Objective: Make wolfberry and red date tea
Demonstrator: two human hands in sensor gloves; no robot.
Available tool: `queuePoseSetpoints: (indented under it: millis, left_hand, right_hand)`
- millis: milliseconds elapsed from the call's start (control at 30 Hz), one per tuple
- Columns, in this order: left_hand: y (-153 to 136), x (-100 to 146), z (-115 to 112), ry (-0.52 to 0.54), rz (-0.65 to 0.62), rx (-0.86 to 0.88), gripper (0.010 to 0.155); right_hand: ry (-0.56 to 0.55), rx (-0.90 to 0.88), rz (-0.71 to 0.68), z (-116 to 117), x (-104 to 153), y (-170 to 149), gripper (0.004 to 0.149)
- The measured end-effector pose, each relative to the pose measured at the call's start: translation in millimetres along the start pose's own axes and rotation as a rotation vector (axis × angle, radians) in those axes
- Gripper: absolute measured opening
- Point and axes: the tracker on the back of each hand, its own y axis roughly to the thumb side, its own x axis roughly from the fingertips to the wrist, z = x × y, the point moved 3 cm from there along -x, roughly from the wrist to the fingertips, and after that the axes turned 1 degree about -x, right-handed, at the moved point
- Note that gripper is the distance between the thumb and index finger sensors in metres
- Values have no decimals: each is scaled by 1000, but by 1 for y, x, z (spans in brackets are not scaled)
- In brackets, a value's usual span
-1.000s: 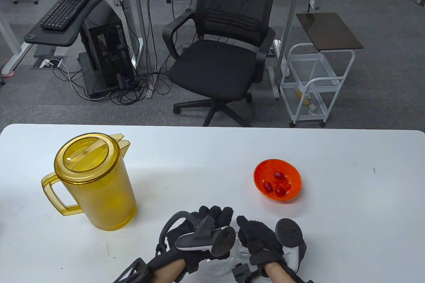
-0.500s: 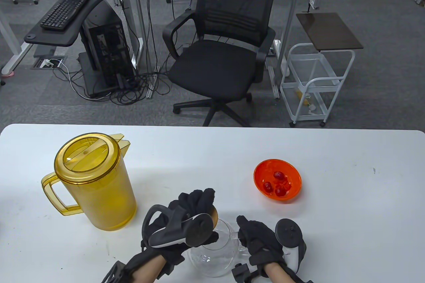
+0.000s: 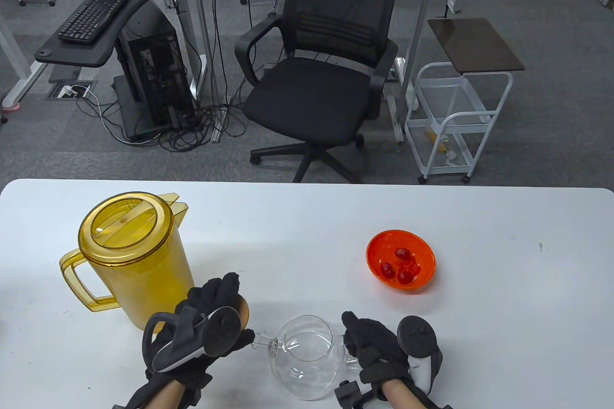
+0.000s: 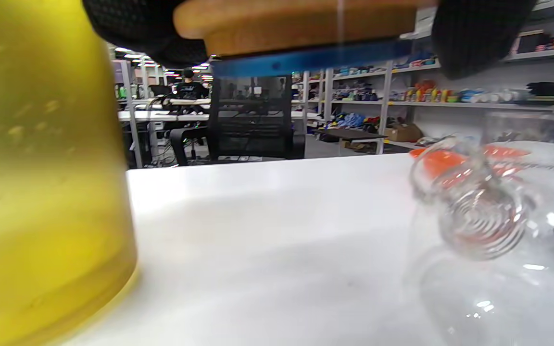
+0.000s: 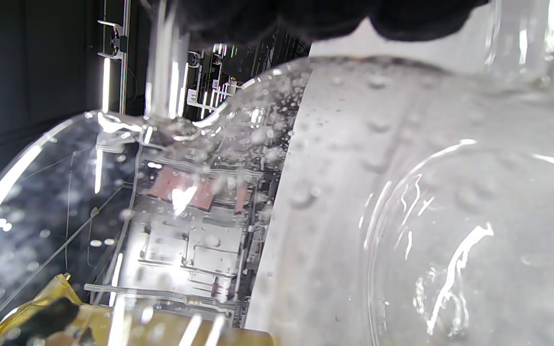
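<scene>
Lid, round and wooden-topped with a blue ring beneath (image 4: pixel 301 36), sits gripped in my left hand (image 3: pixel 201 332), fingers closed around its rim, lifted clear of the white table (image 3: pixel 503 322). To the right of those fingers stands the clear round glass teapot (image 3: pixel 304 356), mouth open, spout pointing back toward them. My right hand (image 3: pixel 379 349) grips the teapot's handle. Beyond and to the right of my right fingers, well apart, the orange translucent bowl (image 3: pixel 401 259) holds red dates (image 3: pixel 402 265). My right hand is nearer the dates; my judgement is that it must release to fetch them.
</scene>
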Motion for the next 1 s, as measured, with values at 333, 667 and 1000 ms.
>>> queuePoseSetpoints:
  millis: [333, 667, 1000]
  left_hand:
    - [-20, 10, -31, -58, 48, 48, 103]
    - [-28, 10, -60, -127, 74, 92, 103]
    - [-19, 8, -95, -239, 48, 54, 102]
  right_hand:
    - [0, 0, 0, 0, 0, 0, 40]
    - [-6, 5, -1, 0, 0, 0, 40]
    - [-7, 7, -2, -1, 0, 0, 40]
